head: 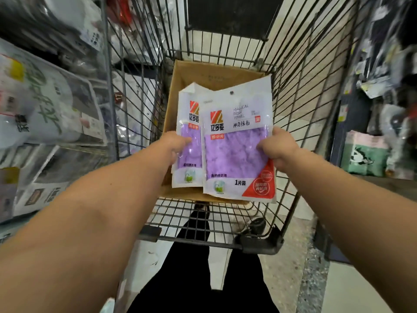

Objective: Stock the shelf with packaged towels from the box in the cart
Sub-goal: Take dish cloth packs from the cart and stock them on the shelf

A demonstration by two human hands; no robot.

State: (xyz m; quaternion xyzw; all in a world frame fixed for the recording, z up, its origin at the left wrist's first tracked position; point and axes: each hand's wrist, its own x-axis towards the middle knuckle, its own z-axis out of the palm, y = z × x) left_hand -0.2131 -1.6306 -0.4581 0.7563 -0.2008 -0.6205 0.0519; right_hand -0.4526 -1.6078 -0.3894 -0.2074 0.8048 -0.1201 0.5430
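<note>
The left hand (174, 143) pinches one towel pack (188, 141). The right hand (276, 147) pinches another towel pack (237, 150) that partly covers the first. Both grips are tight on the pack sides. The packs hang above the brown box (180, 80), which sits in the cart (300, 91). The shelf (45, 132) is on the left. The shiny bags could slip from such small pinches and fall.

Cardboard box (180, 77) in cart (304, 86), 12 o'clock; two towel packs (237, 150) overlapping above box; shelf goods (45, 105) at 9 o'clock.
</note>
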